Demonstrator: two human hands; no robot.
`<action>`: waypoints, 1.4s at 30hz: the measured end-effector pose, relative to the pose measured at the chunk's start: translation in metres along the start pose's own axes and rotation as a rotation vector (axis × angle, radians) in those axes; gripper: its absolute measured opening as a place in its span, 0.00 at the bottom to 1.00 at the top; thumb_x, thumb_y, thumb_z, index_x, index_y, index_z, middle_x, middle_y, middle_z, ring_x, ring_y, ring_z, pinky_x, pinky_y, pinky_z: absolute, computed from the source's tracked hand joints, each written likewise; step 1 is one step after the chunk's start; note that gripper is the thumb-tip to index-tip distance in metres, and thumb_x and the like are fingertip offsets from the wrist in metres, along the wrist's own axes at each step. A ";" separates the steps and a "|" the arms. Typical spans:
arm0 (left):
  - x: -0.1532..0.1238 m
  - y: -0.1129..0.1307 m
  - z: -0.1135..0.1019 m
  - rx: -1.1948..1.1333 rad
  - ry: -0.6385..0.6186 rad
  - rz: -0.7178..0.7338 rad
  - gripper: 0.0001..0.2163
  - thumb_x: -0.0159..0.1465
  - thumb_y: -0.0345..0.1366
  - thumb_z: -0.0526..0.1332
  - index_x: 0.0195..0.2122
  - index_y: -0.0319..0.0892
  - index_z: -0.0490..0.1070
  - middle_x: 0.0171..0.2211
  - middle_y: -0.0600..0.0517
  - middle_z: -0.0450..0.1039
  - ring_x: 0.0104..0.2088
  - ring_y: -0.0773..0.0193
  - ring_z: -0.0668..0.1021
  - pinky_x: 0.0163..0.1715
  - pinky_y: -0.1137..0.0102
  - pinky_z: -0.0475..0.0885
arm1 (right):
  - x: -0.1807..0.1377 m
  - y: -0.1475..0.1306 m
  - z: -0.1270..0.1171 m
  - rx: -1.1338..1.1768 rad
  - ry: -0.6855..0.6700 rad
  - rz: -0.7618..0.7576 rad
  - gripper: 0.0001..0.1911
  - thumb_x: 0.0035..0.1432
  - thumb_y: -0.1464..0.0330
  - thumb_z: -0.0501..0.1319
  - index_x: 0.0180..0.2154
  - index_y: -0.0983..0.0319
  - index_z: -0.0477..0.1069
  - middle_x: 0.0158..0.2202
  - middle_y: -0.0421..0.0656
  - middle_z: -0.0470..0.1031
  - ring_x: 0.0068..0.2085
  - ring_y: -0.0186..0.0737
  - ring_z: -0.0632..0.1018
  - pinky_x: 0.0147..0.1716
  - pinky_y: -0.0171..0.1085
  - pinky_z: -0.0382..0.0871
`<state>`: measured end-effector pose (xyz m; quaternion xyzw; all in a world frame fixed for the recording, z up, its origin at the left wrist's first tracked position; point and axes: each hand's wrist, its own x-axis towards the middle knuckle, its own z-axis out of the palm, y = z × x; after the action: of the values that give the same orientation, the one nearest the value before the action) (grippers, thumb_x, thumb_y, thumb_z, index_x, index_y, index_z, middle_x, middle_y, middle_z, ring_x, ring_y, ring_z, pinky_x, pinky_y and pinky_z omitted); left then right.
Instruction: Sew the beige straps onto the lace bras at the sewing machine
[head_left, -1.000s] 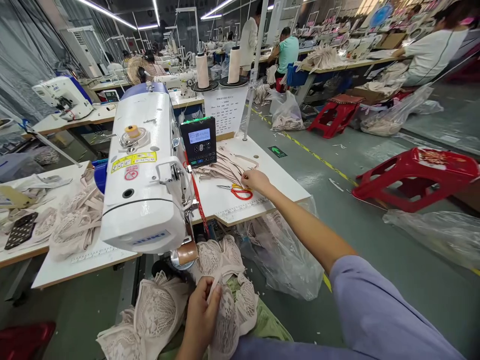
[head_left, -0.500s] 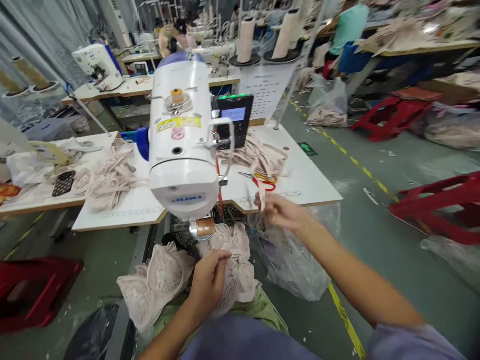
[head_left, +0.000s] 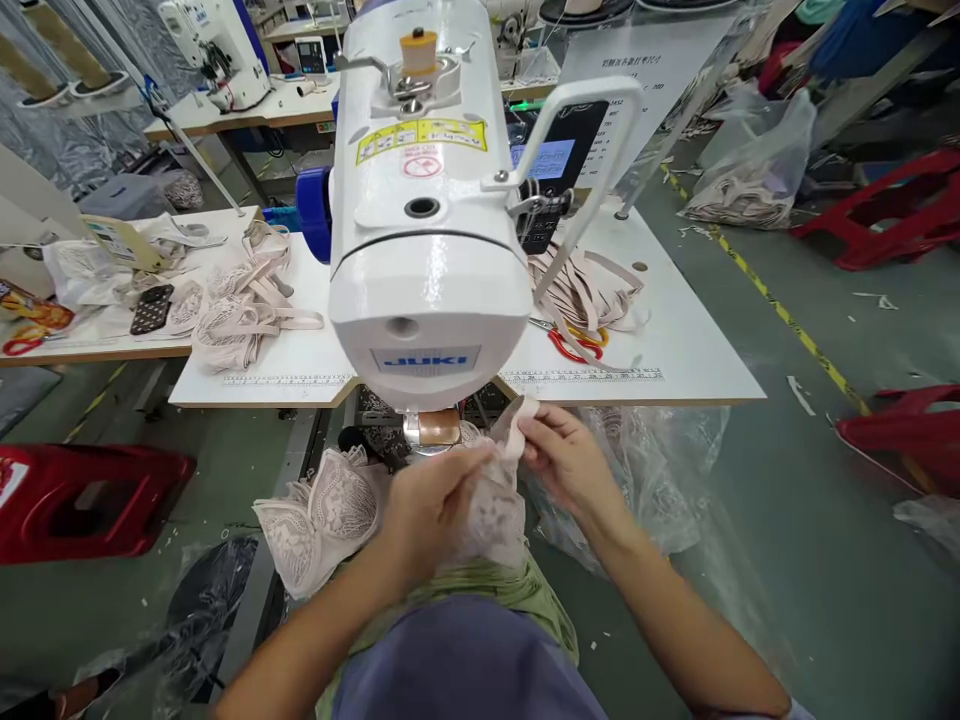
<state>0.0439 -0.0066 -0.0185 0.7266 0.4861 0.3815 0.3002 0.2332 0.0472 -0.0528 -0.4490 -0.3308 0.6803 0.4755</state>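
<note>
My left hand (head_left: 427,505) is closed on a beige lace bra piece (head_left: 491,505) just under the head of a white sewing machine (head_left: 427,220). My right hand (head_left: 566,460) pinches a beige strap (head_left: 519,418) against the upper edge of that lace piece. More lace cups (head_left: 319,520) hang to the left on my lap. The needle area is hidden behind the machine head.
Beige straps (head_left: 592,285) and red-handled scissors (head_left: 570,343) lie on the white table (head_left: 690,350) at right. A pile of lace pieces (head_left: 232,320) lies at left. A control panel (head_left: 555,170) stands behind the machine. Red stools (head_left: 82,500) and plastic bags (head_left: 652,470) sit on the floor.
My right hand came back from the strap pile on the table, bringing a strap down to the lace piece in my left hand. My head moved closer to the machine.
</note>
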 end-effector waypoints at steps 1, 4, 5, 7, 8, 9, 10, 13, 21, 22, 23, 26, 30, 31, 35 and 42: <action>0.003 -0.006 -0.004 0.137 0.059 0.026 0.15 0.71 0.33 0.53 0.55 0.43 0.73 0.51 0.46 0.78 0.49 0.60 0.80 0.47 0.70 0.74 | 0.007 -0.004 0.001 -0.047 -0.014 -0.021 0.18 0.47 0.55 0.73 0.32 0.60 0.73 0.19 0.35 0.69 0.19 0.29 0.67 0.19 0.30 0.62; 0.007 -0.022 -0.014 0.466 0.135 -0.021 0.15 0.72 0.35 0.52 0.55 0.44 0.74 0.51 0.44 0.76 0.46 0.60 0.80 0.40 0.71 0.74 | 0.027 -0.010 0.004 -0.222 -0.118 -0.057 0.17 0.52 0.54 0.70 0.33 0.60 0.73 0.21 0.38 0.73 0.22 0.33 0.72 0.21 0.32 0.65; 0.007 -0.024 -0.017 0.523 0.140 -0.056 0.15 0.71 0.36 0.52 0.54 0.44 0.74 0.49 0.44 0.76 0.43 0.61 0.80 0.36 0.72 0.73 | 0.033 -0.010 0.007 -0.274 -0.143 -0.081 0.16 0.54 0.55 0.69 0.33 0.60 0.73 0.21 0.39 0.74 0.22 0.33 0.73 0.22 0.32 0.66; 0.007 -0.025 -0.021 0.578 0.115 -0.125 0.15 0.71 0.38 0.53 0.53 0.44 0.75 0.42 0.45 0.75 0.35 0.63 0.79 0.31 0.73 0.71 | 0.044 -0.010 0.013 -0.369 -0.175 -0.134 0.13 0.55 0.56 0.67 0.33 0.59 0.72 0.22 0.39 0.74 0.23 0.34 0.74 0.24 0.33 0.67; 0.007 -0.025 -0.024 0.576 0.086 -0.151 0.15 0.71 0.39 0.53 0.53 0.45 0.75 0.39 0.47 0.75 0.33 0.64 0.78 0.30 0.73 0.70 | 0.048 -0.011 0.017 -0.415 -0.179 -0.167 0.12 0.56 0.58 0.67 0.33 0.59 0.72 0.23 0.38 0.74 0.23 0.34 0.74 0.24 0.34 0.67; 0.007 -0.024 -0.028 0.552 0.048 -0.173 0.16 0.71 0.40 0.53 0.54 0.46 0.75 0.37 0.48 0.75 0.33 0.63 0.78 0.30 0.72 0.70 | 0.052 -0.013 0.022 -0.460 -0.173 -0.207 0.10 0.56 0.59 0.66 0.32 0.58 0.72 0.23 0.38 0.74 0.23 0.35 0.73 0.25 0.35 0.67; 0.008 -0.025 -0.032 0.511 -0.004 -0.190 0.16 0.71 0.41 0.53 0.55 0.47 0.74 0.37 0.49 0.76 0.33 0.63 0.78 0.31 0.73 0.70 | 0.054 -0.014 0.026 -0.505 -0.160 -0.249 0.09 0.56 0.60 0.65 0.31 0.58 0.72 0.23 0.38 0.73 0.24 0.35 0.73 0.26 0.35 0.67; 0.010 -0.029 -0.044 0.390 -0.185 -0.217 0.18 0.72 0.43 0.51 0.60 0.49 0.69 0.37 0.50 0.79 0.34 0.62 0.80 0.33 0.73 0.70 | 0.060 -0.020 0.037 -0.610 -0.101 -0.364 0.08 0.56 0.61 0.65 0.30 0.57 0.72 0.26 0.39 0.74 0.30 0.39 0.75 0.31 0.37 0.69; 0.009 -0.038 -0.051 0.374 -0.331 -0.156 0.22 0.72 0.43 0.49 0.67 0.49 0.59 0.24 0.55 0.75 0.24 0.63 0.76 0.26 0.73 0.63 | 0.069 -0.015 0.023 -0.252 -0.201 -0.091 0.13 0.52 0.58 0.69 0.34 0.58 0.73 0.21 0.37 0.73 0.22 0.33 0.72 0.21 0.31 0.66; 0.008 -0.036 -0.050 0.378 -0.317 -0.143 0.22 0.72 0.43 0.50 0.66 0.49 0.60 0.23 0.55 0.74 0.23 0.63 0.75 0.25 0.73 0.62 | 0.069 -0.014 0.020 -0.212 -0.199 -0.051 0.14 0.51 0.58 0.69 0.34 0.59 0.73 0.21 0.37 0.73 0.22 0.31 0.72 0.20 0.30 0.65; 0.009 -0.034 -0.049 0.372 -0.310 -0.147 0.22 0.72 0.44 0.50 0.66 0.48 0.61 0.22 0.56 0.72 0.22 0.64 0.74 0.24 0.73 0.61 | 0.068 -0.014 0.017 -0.181 -0.194 -0.022 0.15 0.50 0.57 0.70 0.34 0.59 0.73 0.21 0.37 0.73 0.21 0.30 0.71 0.20 0.29 0.65; 0.012 -0.028 -0.048 0.302 -0.303 -0.232 0.22 0.72 0.45 0.50 0.64 0.46 0.63 0.16 0.59 0.66 0.16 0.65 0.68 0.20 0.73 0.58 | 0.063 -0.015 0.014 -0.113 -0.187 0.027 0.16 0.46 0.58 0.73 0.31 0.60 0.73 0.20 0.35 0.71 0.20 0.28 0.69 0.18 0.27 0.63; 0.015 -0.022 -0.048 0.195 -0.228 -0.324 0.20 0.72 0.42 0.48 0.62 0.46 0.66 0.29 0.53 0.79 0.23 0.64 0.76 0.25 0.73 0.67 | 0.057 -0.016 0.015 0.026 -0.186 0.097 0.13 0.46 0.64 0.74 0.31 0.60 0.73 0.20 0.33 0.70 0.19 0.24 0.67 0.17 0.23 0.65; 0.015 -0.019 -0.048 0.151 -0.199 -0.334 0.19 0.72 0.41 0.50 0.61 0.47 0.67 0.38 0.50 0.81 0.31 0.63 0.80 0.30 0.73 0.70 | 0.055 -0.015 0.016 0.084 -0.171 0.130 0.13 0.45 0.66 0.74 0.32 0.60 0.73 0.21 0.33 0.71 0.19 0.23 0.68 0.17 0.22 0.66; 0.011 0.001 -0.045 -0.080 -0.081 -0.407 0.14 0.70 0.38 0.55 0.51 0.46 0.76 0.45 0.49 0.80 0.40 0.60 0.81 0.35 0.72 0.75 | 0.045 -0.013 0.018 0.266 -0.114 0.318 0.14 0.43 0.69 0.75 0.31 0.61 0.73 0.24 0.32 0.71 0.18 0.20 0.68 0.18 0.18 0.67; 0.011 0.020 -0.027 -0.015 -0.052 -0.251 0.15 0.70 0.38 0.54 0.53 0.45 0.76 0.30 0.52 0.81 0.28 0.64 0.80 0.31 0.72 0.74 | 0.030 -0.021 0.012 0.240 -0.141 0.220 0.15 0.45 0.68 0.74 0.35 0.60 0.73 0.26 0.33 0.72 0.18 0.20 0.67 0.17 0.18 0.67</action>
<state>0.0333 -0.0012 0.0147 0.6672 0.5625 0.3257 0.3637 0.2252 0.0826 -0.0389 -0.3737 -0.2288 0.7926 0.4240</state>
